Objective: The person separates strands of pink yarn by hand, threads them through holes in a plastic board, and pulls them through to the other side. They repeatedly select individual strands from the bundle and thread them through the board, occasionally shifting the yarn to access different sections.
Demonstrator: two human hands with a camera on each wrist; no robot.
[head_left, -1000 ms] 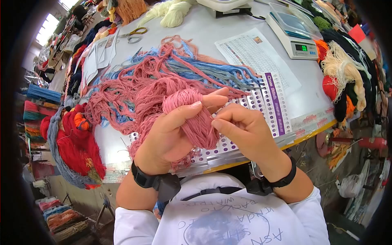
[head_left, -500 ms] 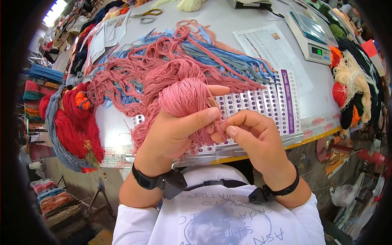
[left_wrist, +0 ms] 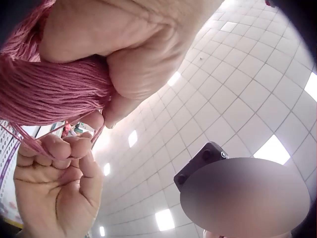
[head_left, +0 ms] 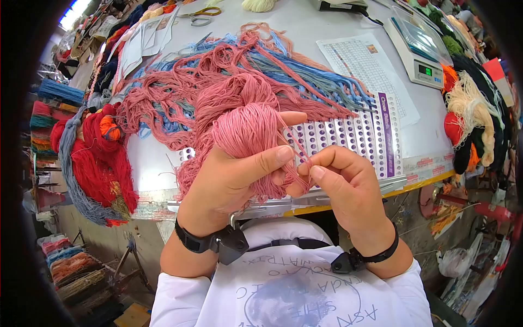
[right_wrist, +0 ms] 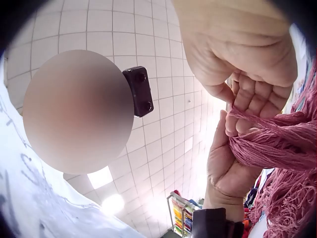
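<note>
My left hand (head_left: 226, 177) grips a thick skein of pink yarn (head_left: 245, 131), its thumb lying across the front and the index finger stretched out behind. Right of it, my right hand (head_left: 348, 180) pinches a few pink strands between thumb and forefinger. These strands (head_left: 298, 146) run taut from the skein to the pinch. In the left wrist view the curled fingers of the right hand (left_wrist: 59, 193) hold the thin strands below the bundle (left_wrist: 54, 91). The right wrist view has both hands close together at the skein's end (right_wrist: 272, 144).
Pink, blue and grey yarn (head_left: 163, 103) spreads over the table, threaded at a white card with punched holes (head_left: 348, 136). A printed chart (head_left: 365, 71), a digital scale (head_left: 427, 71) and scissors (head_left: 204, 16) lie beyond. Red yarn (head_left: 98, 169) hangs at left, cream yarn (head_left: 471, 109) at right.
The left hand has turned the skein, bringing its thumb lower. The right hand has moved from the skein's side and now draws strands a little to the right. The head view has shifted.
</note>
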